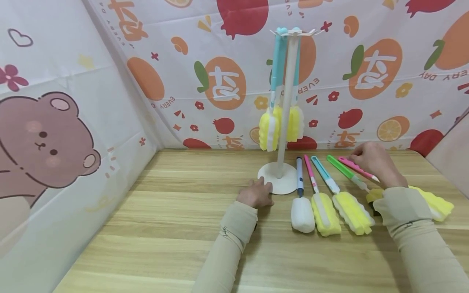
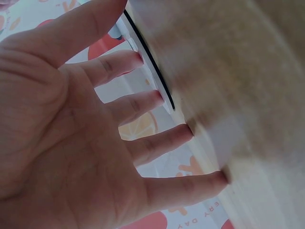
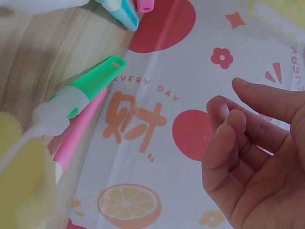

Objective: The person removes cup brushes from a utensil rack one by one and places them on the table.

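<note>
My left hand (image 1: 255, 193) is spread, its fingertips at the edge of the white round base (image 1: 269, 174) of a rack; in the left wrist view two fingers meet the base rim (image 2: 155, 74) and the others touch the table. My right hand (image 1: 377, 162) hovers over the far end of a pink-handled sponge brush (image 1: 352, 165), thumb and fingers loosely bent. The right wrist view shows nothing between those fingers, apart from the pink handle (image 3: 78, 131) and a green-handled brush (image 3: 97, 81). My right forearm partly hides both brushes' yellow sponge heads.
Left of the green brush lie a teal-handled brush (image 1: 324, 173), another pink one (image 1: 310, 173) and a dark blue one with a white sponge (image 1: 303, 215). Teal-handled brushes (image 1: 278, 61) hang from the rack's top hooks. Patterned cloth (image 1: 227, 49) stands behind the table (image 1: 165, 228).
</note>
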The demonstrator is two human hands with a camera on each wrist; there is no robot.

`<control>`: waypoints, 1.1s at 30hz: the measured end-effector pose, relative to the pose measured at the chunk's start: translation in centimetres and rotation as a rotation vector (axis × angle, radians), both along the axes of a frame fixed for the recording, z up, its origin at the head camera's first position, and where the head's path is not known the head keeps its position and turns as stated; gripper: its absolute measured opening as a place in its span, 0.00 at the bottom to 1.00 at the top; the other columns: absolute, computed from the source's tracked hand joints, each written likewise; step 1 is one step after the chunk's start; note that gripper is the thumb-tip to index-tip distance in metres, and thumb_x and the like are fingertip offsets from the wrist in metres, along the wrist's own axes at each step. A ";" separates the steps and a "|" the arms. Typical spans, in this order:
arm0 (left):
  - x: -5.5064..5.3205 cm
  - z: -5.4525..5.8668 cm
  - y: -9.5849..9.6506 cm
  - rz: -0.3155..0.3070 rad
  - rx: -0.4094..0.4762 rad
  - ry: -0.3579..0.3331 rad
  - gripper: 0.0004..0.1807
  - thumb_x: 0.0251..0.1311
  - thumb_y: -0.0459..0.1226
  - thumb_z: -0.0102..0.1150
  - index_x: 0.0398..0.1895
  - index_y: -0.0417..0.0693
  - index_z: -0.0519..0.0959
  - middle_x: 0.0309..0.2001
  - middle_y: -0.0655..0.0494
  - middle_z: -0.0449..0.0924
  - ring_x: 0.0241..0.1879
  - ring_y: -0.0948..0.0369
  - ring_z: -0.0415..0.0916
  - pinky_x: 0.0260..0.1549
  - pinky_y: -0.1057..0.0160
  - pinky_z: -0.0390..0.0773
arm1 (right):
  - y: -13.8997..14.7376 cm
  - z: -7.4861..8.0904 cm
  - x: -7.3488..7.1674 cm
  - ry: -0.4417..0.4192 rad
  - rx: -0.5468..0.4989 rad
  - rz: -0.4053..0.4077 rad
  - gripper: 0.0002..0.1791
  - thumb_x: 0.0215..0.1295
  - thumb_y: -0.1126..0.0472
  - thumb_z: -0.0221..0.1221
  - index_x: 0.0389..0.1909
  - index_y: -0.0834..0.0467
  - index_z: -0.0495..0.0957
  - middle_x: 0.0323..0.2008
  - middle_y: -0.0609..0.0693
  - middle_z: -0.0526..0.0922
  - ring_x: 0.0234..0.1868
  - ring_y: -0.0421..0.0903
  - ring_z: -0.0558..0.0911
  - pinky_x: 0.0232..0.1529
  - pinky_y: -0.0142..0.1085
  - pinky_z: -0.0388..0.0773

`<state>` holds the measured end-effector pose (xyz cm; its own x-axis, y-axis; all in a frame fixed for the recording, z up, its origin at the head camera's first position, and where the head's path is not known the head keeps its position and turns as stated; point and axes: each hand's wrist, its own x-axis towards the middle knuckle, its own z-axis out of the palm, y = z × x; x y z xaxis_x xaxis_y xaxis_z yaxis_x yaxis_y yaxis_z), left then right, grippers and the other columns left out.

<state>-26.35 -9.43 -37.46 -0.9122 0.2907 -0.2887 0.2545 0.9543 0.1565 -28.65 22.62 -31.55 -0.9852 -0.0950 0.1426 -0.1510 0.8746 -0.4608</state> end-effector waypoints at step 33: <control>0.2 0.4 0.0 -0.007 0.022 -0.010 0.14 0.67 0.48 0.65 0.43 0.52 0.74 0.54 0.52 0.68 0.53 0.50 0.64 0.42 0.42 0.77 | -3.8 2.6 -0.8 0.032 -0.147 0.077 0.14 0.71 0.63 0.61 0.45 0.73 0.83 0.36 0.64 0.84 0.24 0.47 0.80 0.24 0.33 0.74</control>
<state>-26.16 -9.43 -37.11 -0.9073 0.3033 -0.2913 0.2594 0.9489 0.1799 -29.49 18.79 -28.99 -0.9706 -0.1455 0.1915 -0.2312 0.7835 -0.5768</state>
